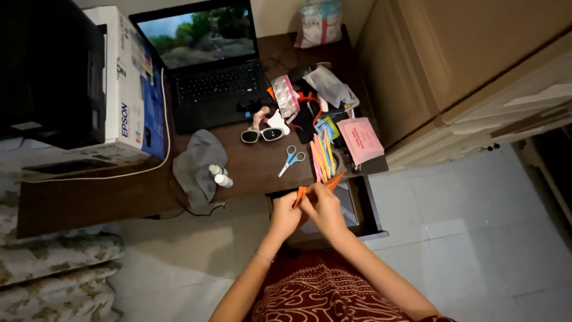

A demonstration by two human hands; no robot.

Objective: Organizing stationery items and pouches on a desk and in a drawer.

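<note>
An orange paper strip (316,189) is being pinched between both hands just over the open drawer (366,209) — the left hand (285,216) is gripping its lower end with fingers pressed together, the right hand (325,207) is closing on its middle. Beyond the drawer, on the wooden desk (89,200), more coloured paper strips (322,156) are lying fanned out — blue-handled scissors (290,160) just left of them, white sunglasses (263,135) farther back, a laptop (208,65) behind.
</note>
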